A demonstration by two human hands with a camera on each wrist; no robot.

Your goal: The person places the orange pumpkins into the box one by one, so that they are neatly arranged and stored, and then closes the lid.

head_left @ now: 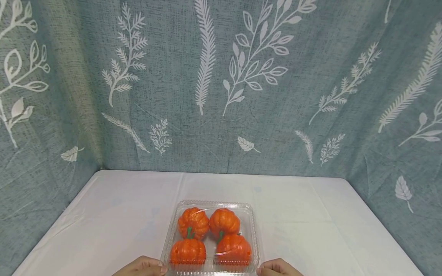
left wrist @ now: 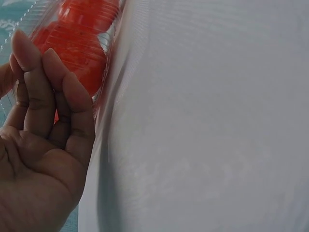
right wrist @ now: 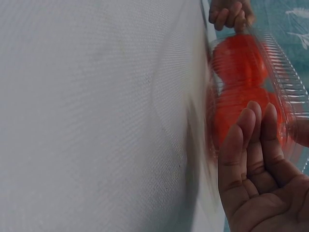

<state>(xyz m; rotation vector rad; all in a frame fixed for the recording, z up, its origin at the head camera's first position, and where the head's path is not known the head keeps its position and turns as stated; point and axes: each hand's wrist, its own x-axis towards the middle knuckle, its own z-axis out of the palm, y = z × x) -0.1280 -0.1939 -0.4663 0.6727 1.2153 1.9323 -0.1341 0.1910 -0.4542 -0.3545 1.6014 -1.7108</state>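
Observation:
A clear plastic clamshell box (head_left: 211,245) with a ribbed rim lies near the front edge, its lid down. Inside it sit several small orange pumpkins, one at the back left (head_left: 193,223) and one at the front right (head_left: 233,250); green stems show on some. My left hand (head_left: 143,266) grips the box's near left corner, thumb at the rim. At the near right corner my right hand (head_left: 277,267) holds the box the same way. In the right wrist view, the right hand's fingers (right wrist: 255,140) lie along the box's side, with the thumb at its rim.
A white cloth covers the table (head_left: 310,218), which has rounded far corners. Blue-green curtains (head_left: 221,130) with white leaf prints hang behind it and along both sides.

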